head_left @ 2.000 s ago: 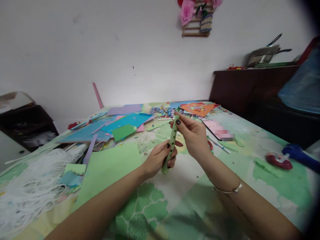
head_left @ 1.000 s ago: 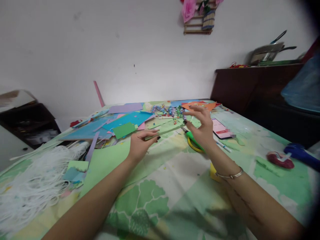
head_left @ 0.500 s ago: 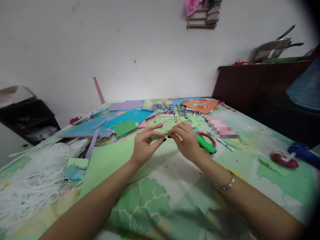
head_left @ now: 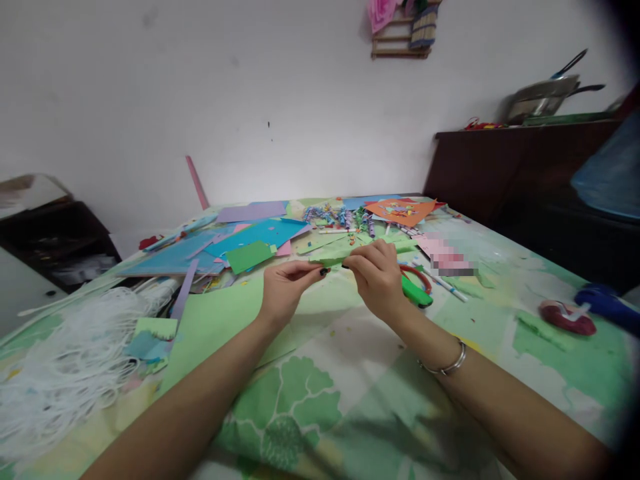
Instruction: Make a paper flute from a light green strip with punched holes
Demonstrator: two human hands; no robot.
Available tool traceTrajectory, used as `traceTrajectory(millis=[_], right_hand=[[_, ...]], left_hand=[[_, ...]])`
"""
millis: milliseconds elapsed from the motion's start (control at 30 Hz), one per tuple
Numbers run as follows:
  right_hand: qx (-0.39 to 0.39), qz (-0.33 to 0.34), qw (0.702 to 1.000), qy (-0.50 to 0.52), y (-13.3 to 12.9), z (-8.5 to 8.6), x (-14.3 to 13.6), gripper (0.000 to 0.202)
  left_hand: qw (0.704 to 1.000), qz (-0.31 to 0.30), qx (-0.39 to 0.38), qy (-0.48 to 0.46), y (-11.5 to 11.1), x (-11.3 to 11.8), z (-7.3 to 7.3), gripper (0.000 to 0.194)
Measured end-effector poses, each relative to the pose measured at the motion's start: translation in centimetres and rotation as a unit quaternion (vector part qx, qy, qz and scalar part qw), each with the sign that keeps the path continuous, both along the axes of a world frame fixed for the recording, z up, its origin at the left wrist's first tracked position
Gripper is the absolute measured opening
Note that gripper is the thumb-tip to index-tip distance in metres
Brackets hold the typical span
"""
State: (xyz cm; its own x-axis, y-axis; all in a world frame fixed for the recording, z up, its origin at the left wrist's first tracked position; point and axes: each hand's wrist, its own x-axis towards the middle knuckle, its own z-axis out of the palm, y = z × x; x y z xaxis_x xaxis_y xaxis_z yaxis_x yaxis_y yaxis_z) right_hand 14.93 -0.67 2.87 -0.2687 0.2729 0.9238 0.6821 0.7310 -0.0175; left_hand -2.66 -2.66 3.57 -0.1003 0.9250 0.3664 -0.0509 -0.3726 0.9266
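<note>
A narrow green paper strip (head_left: 334, 261) stretches between my two hands above the table. My left hand (head_left: 286, 288) pinches its left end between thumb and fingers, and my right hand (head_left: 376, 279) is closed on the strip farther right, its fingers curled over. Part of the strip is hidden behind the right fingers. Just right of that hand lie a green-handled tool, which looks like a paper cutter (head_left: 417, 293), and a red loop (head_left: 425, 277). A large light green sheet (head_left: 215, 320) lies under and beside my left forearm.
White cord (head_left: 75, 360) is heaped at the left. Coloured paper sheets (head_left: 260, 233), curled paper strips (head_left: 345, 217) and an orange sheet (head_left: 403, 212) cover the far side. A dark red tape dispenser-like item (head_left: 565, 318) sits at the right. Behind stands a wall (head_left: 310, 87).
My left fingers, spread apart before, have closed on the strip. Both hands have drawn slightly apart, and more of the green strip shows between them.
</note>
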Motion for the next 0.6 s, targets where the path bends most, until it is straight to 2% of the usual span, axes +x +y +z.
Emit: traceTrajectory(millis=[167,267,467,600], right_hand=[[-0.006,0.012,1.000,0.013,-0.24,0.03,-0.34,0.020],[-0.007,0.008,1.000,0.017,-0.36,0.01,-0.50,0.019],[-0.032,0.038,0.998,0.035,-0.36,0.16,-0.37,0.021],[-0.050,0.060,0.996,0.040,-0.36,0.26,-0.38,0.021]], left_hand=[[0.999,0.033,0.019,-0.009,-0.11,0.10,0.34,0.015],[0.999,0.031,0.030,-0.028,-0.16,0.14,0.40,0.014],[0.996,-0.025,0.075,0.039,0.20,-0.37,0.16,0.019],[0.985,0.026,0.126,0.116,-0.03,-0.62,0.27,0.006]])
